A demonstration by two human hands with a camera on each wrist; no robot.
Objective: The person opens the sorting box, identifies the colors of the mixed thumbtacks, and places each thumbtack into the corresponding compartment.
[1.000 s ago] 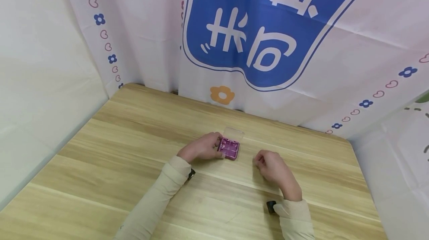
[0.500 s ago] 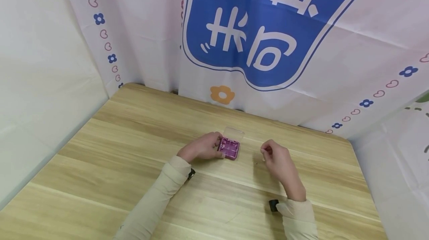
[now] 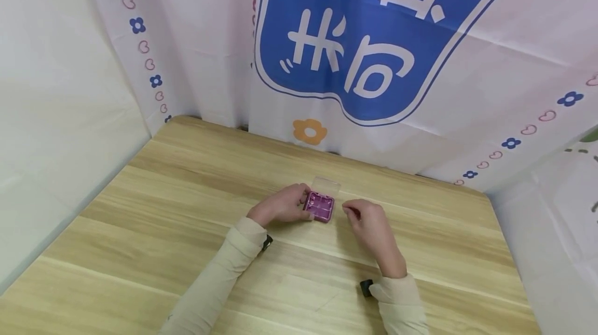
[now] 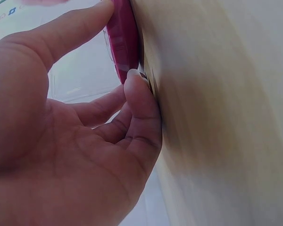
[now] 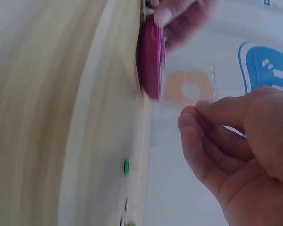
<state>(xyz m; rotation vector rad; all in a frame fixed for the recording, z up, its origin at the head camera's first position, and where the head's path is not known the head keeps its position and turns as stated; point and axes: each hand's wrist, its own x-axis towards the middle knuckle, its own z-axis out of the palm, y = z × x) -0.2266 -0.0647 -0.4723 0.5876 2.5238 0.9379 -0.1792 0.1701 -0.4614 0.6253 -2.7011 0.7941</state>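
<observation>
My left hand (image 3: pixel 282 204) grips a small magenta pill box (image 3: pixel 320 206) on the table, thumb at its near edge and fingers at its left side. The box is divided into compartments and its clear lid (image 3: pixel 326 185) stands open toward the back. In the left wrist view, the thumb presses the rim of the box. Just right of the box, my right hand (image 3: pixel 371 223) is raised off the table, thumb and index fingertips pinched together. Whether a tiny thing is between these fingertips, I cannot tell. In the right wrist view, a tiny green piece (image 5: pixel 126 166) lies on the table.
Several other tiny pieces (image 5: pixel 127 205) lie near the green one, at the bottom of the right wrist view. The wooden table (image 3: pixel 210 169) meets a hanging printed cloth (image 3: pixel 210 75) at its back edge. White cloth (image 3: pixel 60 91) closes off the left side.
My right hand first lifted from the table with its fingertips together, then moved left toward the pill box. My left hand and the box have stayed in place.
</observation>
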